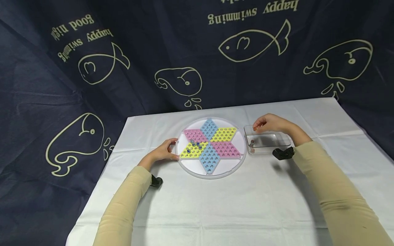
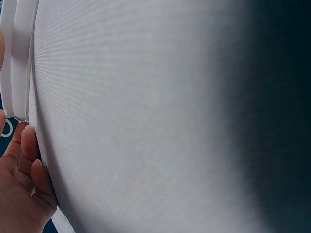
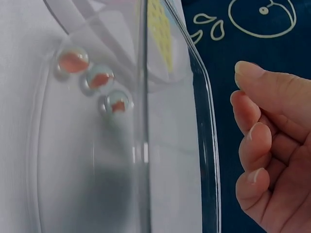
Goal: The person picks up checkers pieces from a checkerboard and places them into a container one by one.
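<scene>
A round white Chinese checkers board point(image 1: 191, 169) with a pink, yellow and blue star lies on the table. My left hand point(image 1: 164, 150) holds its left rim, thumb and fingers spread along the edge; the rim point(image 2: 20, 58) shows at the upper left of the left wrist view. Several marbles point(image 1: 188, 151), some blue, sit in the left yellow point. Over the back left corner of a clear plastic box point(image 1: 269, 149), my right hand point(image 1: 271, 123) pinches an orange marble point(image 1: 254, 128), mostly hidden by fingers in the right wrist view. Three orange-and-clear marbles point(image 3: 73, 61) lie inside the box.
A white cloth point(image 1: 246, 205) covers the table. Behind it hangs a dark blue curtain point(image 1: 138, 41) with fish and whale drawings. The box stands close to the board's right rim, and a black wrist camera point(image 1: 283, 153) hangs near its front right corner.
</scene>
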The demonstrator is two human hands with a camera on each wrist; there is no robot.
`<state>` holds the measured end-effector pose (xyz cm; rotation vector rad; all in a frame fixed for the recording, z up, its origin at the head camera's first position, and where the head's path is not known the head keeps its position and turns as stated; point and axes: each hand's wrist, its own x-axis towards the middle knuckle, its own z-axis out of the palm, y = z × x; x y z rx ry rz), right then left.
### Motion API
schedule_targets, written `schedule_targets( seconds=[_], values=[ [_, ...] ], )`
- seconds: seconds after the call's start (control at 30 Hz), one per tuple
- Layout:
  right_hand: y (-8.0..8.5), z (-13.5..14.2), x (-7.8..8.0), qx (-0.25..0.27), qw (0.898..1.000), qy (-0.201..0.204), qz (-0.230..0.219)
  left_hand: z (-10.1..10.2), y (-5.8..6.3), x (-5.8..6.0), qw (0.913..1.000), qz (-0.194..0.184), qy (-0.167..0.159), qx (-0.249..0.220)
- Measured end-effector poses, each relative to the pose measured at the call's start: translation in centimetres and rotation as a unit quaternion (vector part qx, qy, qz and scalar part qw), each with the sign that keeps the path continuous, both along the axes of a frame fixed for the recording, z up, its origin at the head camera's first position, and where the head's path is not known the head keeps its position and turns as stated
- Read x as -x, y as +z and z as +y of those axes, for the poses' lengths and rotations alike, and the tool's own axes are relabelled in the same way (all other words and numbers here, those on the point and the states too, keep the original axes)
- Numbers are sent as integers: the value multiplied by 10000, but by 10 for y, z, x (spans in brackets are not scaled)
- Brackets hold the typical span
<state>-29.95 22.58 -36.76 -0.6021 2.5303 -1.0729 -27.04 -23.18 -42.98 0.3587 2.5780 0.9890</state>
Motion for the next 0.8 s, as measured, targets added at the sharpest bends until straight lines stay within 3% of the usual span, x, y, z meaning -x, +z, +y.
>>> schedule_targets(
  seconds=[0.8],
  values=[
    [6,30,-3,-367,9981,-476,-126,-1,0,0,10000,-11,2,-17]
  ],
)
